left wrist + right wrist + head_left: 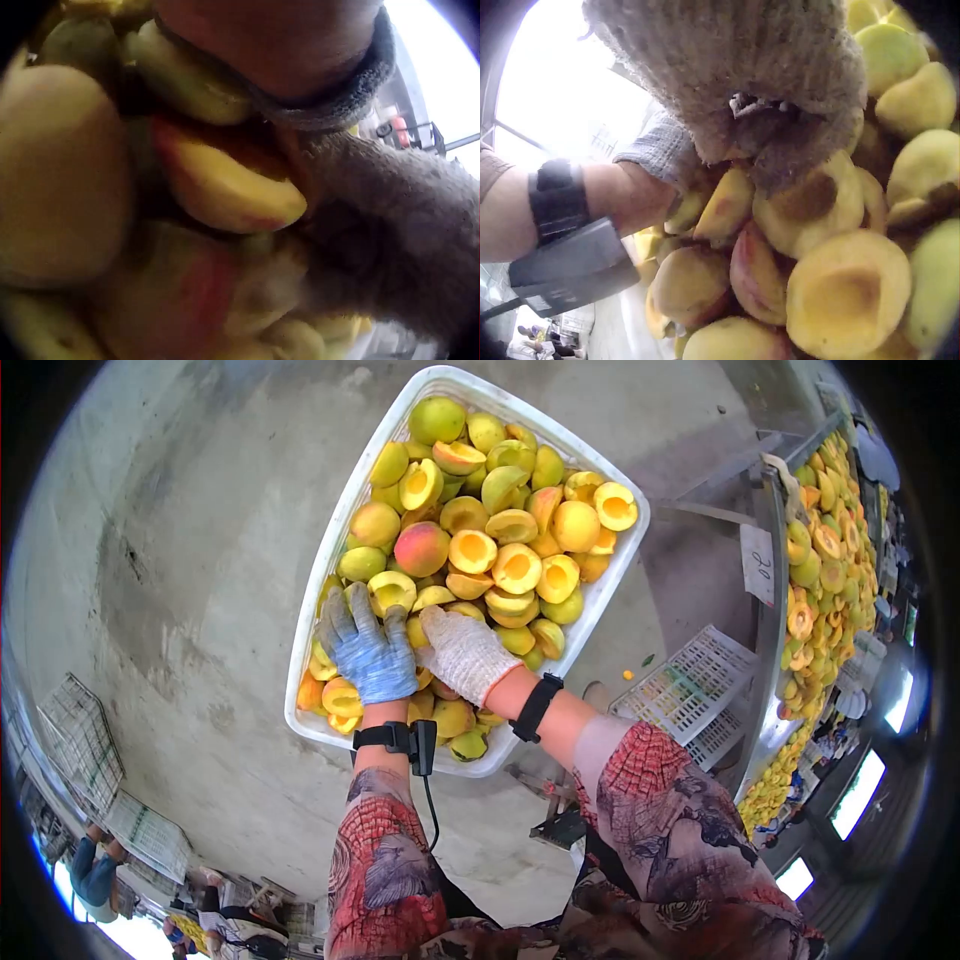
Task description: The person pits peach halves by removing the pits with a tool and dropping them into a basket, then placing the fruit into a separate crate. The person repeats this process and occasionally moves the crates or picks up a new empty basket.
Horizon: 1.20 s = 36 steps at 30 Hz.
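Observation:
A white plastic crate (325,585) holds a heap of yellow-green peach halves (517,568), many with hollow pit cavities facing up, and a red-blushed peach (422,549). My left hand (368,650), in a blue-grey knit glove, lies over the fruit with its fingers spread and pointing away from me. Close beside it, my right hand (468,652) in a whitish knit glove reaches leftward into the heap. In the right wrist view its gloved fingers (795,146) bend down onto the peaches, and I cannot tell whether they grip one. A red-edged peach slice (232,187) lies beneath the left wrist.
On the right, a metal-edged table (768,620) carries many more peach halves, with a paper tag (757,564) at its side. White slatted crates (690,680) stand below it. Wire-like crates (82,740) and people sit at the lower left. Grey concrete floor (200,560) surrounds the crate.

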Motion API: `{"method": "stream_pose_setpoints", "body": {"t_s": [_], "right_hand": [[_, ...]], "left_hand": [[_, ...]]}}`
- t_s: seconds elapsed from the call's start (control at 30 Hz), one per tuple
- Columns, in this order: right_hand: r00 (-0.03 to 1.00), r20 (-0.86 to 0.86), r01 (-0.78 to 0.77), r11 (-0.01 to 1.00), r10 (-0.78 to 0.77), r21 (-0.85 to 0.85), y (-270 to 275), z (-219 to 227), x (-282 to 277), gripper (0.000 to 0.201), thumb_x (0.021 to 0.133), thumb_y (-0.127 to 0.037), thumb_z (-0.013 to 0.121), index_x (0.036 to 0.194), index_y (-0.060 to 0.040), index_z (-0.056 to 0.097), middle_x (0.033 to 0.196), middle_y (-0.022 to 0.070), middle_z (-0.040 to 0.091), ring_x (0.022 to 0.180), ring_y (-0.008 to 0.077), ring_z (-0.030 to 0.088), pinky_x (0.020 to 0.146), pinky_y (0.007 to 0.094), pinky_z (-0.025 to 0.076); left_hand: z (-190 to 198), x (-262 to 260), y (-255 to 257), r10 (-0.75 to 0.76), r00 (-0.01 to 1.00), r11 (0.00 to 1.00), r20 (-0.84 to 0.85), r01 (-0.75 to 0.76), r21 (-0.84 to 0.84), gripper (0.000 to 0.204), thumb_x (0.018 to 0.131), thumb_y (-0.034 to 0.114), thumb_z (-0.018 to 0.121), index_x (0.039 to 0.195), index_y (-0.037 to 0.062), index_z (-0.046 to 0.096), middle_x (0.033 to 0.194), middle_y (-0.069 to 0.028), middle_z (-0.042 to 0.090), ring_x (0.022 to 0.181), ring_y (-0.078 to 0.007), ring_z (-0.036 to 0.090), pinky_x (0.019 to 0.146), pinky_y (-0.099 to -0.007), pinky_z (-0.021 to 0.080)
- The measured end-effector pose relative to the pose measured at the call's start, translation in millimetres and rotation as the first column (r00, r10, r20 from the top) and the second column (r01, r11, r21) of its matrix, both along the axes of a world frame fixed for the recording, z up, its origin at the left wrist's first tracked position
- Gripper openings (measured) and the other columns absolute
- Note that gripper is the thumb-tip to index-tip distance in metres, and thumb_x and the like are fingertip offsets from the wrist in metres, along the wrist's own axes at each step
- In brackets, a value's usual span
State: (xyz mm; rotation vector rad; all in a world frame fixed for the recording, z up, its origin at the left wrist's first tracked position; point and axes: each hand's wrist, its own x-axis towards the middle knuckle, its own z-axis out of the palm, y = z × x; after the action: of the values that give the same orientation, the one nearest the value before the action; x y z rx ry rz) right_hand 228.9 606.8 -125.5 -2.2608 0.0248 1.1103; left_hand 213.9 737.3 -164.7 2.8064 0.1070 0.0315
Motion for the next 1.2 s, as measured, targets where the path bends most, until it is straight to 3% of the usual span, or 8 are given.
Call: {"method": "stream_pose_setpoints", "body": {"t_s": [0.2,0.47,0.53,0.6,0.67,0.73,1.07,1.2], "right_hand": [[0.989,0.137,-0.045,0.998,0.049,-0.038,13,-21,4,0.020,0.086,-0.016,0.040,0.095,-0.0041,0.054,0.086,0.0225,0.062,0.079,0.0364,0.063,0.068,0.0469,0.051],[0.993,0.073,-0.087,0.990,0.095,-0.107,-3,12,13,0.020,0.084,-0.018,0.047,0.094,-0.0032,0.056,0.086,0.0215,0.063,0.082,0.0363,0.063,0.070,0.0468,0.051],[0.968,0.246,0.067,0.995,-0.046,-0.077,-30,32,22,0.028,0.078,-0.026,0.059,0.093,-0.0023,0.056,0.084,0.0209,0.063,0.080,0.0365,0.063,0.069,0.0466,0.050],[0.941,0.307,0.210,0.955,-0.140,-0.207,-60,37,42,0.031,0.078,-0.029,0.059,0.093,-0.0023,0.056,0.083,0.0212,0.063,0.080,0.0372,0.062,0.069,0.0465,0.050],[0.979,0.181,0.142,0.947,-0.092,-0.287,-86,27,58,0.032,0.079,-0.028,0.059,0.095,-0.0017,0.056,0.085,0.0223,0.063,0.082,0.0374,0.062,0.069,0.0470,0.050],[0.977,0.209,0.099,0.960,-0.044,-0.261,-96,1,60,0.032,0.079,-0.027,0.059,0.096,-0.0014,0.055,0.086,0.0229,0.063,0.083,0.0377,0.062,0.069,0.0474,0.050],[0.986,0.167,0.022,0.979,0.013,-0.204,-100,-31,77,0.018,0.083,-0.015,0.049,0.093,-0.0040,0.059,0.087,0.0231,0.064,0.082,0.0371,0.063,0.071,0.0472,0.051],[0.992,0.122,0.054,0.967,-0.024,-0.249,-92,-6,80,0.021,0.085,-0.015,0.046,0.097,-0.0055,0.060,0.094,0.0213,0.064,0.088,0.0364,0.063,0.074,0.0477,0.050]], "left_hand": [[-24,2,-4,-0.010,0.991,1.000,0.131,0.006,0.030,0.062,0.077,0.032,0.063,0.130,0.0084,0.042,0.130,-0.0221,0.041,0.122,-0.0414,0.037,0.101,-0.0545,0.028],[0,5,-2,0.009,1.000,0.999,-0.019,-0.010,-0.035,0.056,0.078,0.029,0.063,0.126,0.0072,0.046,0.130,-0.0217,0.042,0.123,-0.0392,0.037,0.102,-0.0545,0.026],[22,13,-11,-0.008,1.000,1.000,-0.030,0.008,0.016,0.055,0.077,0.029,0.065,0.124,0.0073,0.047,0.131,-0.0206,0.042,0.123,-0.0382,0.037,0.102,-0.0555,0.024],[34,29,-31,-0.130,0.991,0.991,0.034,0.131,-0.021,0.052,0.079,0.031,0.064,0.124,0.0085,0.050,0.131,-0.0204,0.044,0.122,-0.0381,0.039,0.103,-0.0524,0.025],[21,46,-51,-0.194,0.979,0.980,0.065,0.197,-0.035,0.050,0.080,0.035,0.061,0.123,0.0104,0.052,0.133,-0.0170,0.042,0.124,-0.0354,0.038,0.104,-0.0529,0.023],[-1,57,-70,-0.292,0.955,0.954,-0.045,0.294,0.054,0.050,0.081,0.039,0.058,0.123,0.0115,0.053,0.136,-0.0140,0.041,0.126,-0.0333,0.035,0.104,-0.0528,0.023],[-9,74,-84,-0.246,0.968,0.960,-0.045,0.250,0.128,0.046,0.080,0.040,0.057,0.121,0.0202,0.056,0.138,-0.0158,0.036,0.127,-0.0322,0.032,0.102,-0.0530,0.023],[0,71,-81,-0.263,0.961,0.956,-0.080,0.271,0.109,0.049,0.078,0.038,0.060,0.124,0.0199,0.054,0.139,-0.0151,0.035,0.127,-0.0322,0.032,0.104,-0.0531,0.021]]}}
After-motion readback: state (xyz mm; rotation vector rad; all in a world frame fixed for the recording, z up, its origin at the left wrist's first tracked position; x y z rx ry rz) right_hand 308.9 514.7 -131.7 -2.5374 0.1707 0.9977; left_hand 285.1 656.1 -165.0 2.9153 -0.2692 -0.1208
